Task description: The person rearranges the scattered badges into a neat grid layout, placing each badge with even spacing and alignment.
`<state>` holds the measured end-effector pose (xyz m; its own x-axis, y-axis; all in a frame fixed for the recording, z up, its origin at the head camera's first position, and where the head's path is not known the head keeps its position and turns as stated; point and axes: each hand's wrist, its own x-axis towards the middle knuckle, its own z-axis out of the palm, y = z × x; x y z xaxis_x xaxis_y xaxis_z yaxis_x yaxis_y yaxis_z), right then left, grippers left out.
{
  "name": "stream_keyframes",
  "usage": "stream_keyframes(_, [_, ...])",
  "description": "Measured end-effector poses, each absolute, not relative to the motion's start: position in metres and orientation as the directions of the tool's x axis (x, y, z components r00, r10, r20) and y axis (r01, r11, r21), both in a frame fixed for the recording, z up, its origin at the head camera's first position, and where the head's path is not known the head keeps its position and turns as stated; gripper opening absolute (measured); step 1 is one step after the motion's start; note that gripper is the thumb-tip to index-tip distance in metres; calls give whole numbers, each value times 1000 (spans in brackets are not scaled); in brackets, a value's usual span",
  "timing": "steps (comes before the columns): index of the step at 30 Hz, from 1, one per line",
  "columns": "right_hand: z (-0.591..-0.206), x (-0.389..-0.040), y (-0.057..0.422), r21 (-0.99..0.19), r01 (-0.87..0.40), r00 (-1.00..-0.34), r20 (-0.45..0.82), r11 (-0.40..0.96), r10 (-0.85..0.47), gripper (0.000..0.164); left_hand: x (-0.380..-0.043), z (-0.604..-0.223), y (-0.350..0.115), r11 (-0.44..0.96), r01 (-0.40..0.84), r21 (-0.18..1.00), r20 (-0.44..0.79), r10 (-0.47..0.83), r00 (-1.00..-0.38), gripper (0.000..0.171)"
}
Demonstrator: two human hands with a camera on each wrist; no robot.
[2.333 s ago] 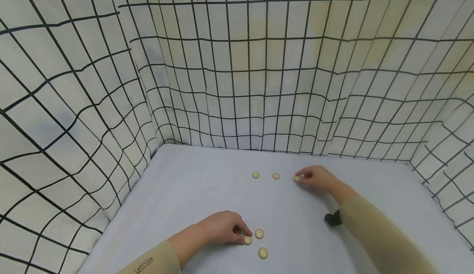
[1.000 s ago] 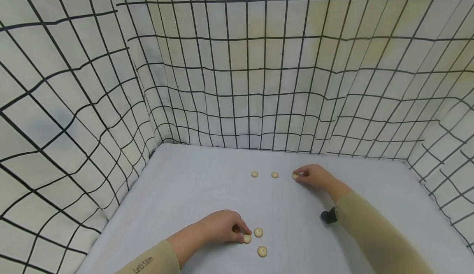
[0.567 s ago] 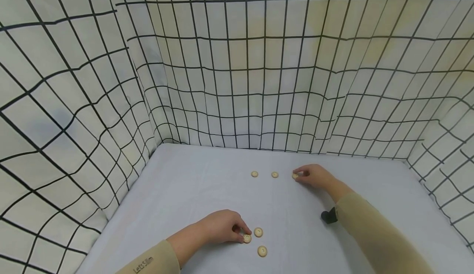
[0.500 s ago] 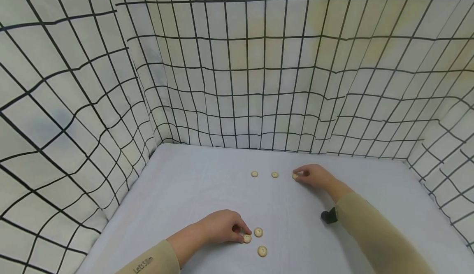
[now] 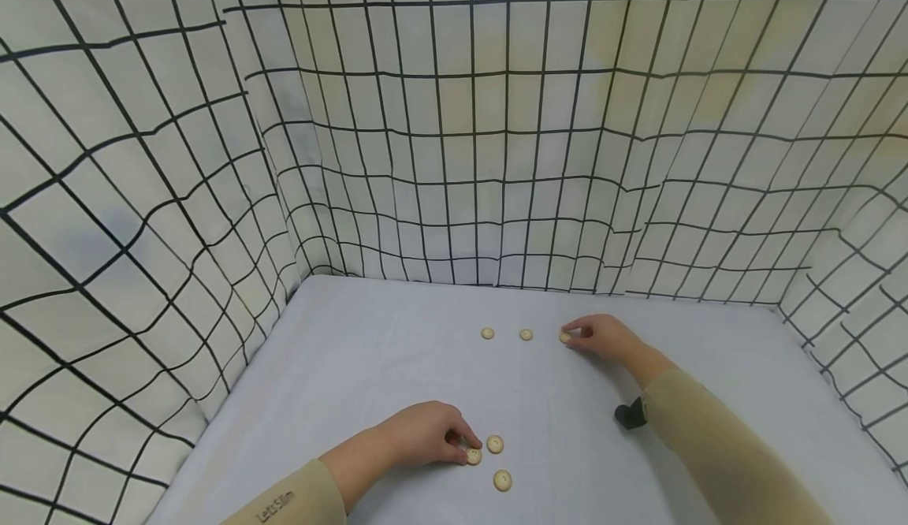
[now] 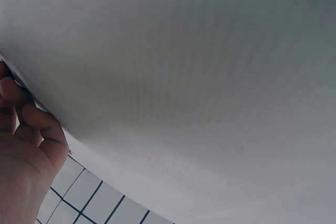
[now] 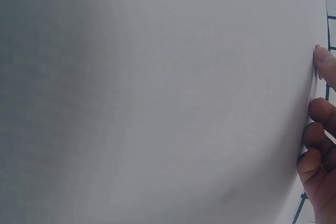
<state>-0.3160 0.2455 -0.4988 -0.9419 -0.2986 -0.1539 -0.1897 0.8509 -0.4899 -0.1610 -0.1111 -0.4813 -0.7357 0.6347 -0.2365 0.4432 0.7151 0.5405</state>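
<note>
My left hand (image 5: 430, 435) pinches a pale wooden button (image 5: 474, 456) between thumb and index finger, low over the white cloth near the front. Right beside it lie two more buttons, one (image 5: 495, 444) just behind and to its right, the other (image 5: 502, 480) closer to me. Farther back, my right hand (image 5: 603, 337) pinches another button (image 5: 564, 336) at the right end of a row. Two buttons, a middle one (image 5: 526, 334) and a left one (image 5: 487, 333), lie flat in that row. In the left wrist view the curled fingers (image 6: 44, 124) rest against the cloth.
A white cloth (image 5: 397, 336) covers the table. White walls with a black grid (image 5: 454, 154) stand at the back and on both sides. A small black device (image 5: 630, 415) sticks out under the right sleeve (image 5: 716, 446).
Both hands stay in place on their buttons. Only the head view has shifted very slightly since the earliest frame; the buttons keep their places on the cloth.
</note>
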Motion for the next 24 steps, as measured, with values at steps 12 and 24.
stream_keyframes(12, [-498,-315,244,-482,-177,-945,-160,858,-285,34,-161,-483,-111,718,447,533,-231,632,-739,21])
stream_keyframes(24, [-497,-309,248,-507,-182,-947,-140,843,-288,36,-162,-484,-112,719,456,525,-226,634,-740,21])
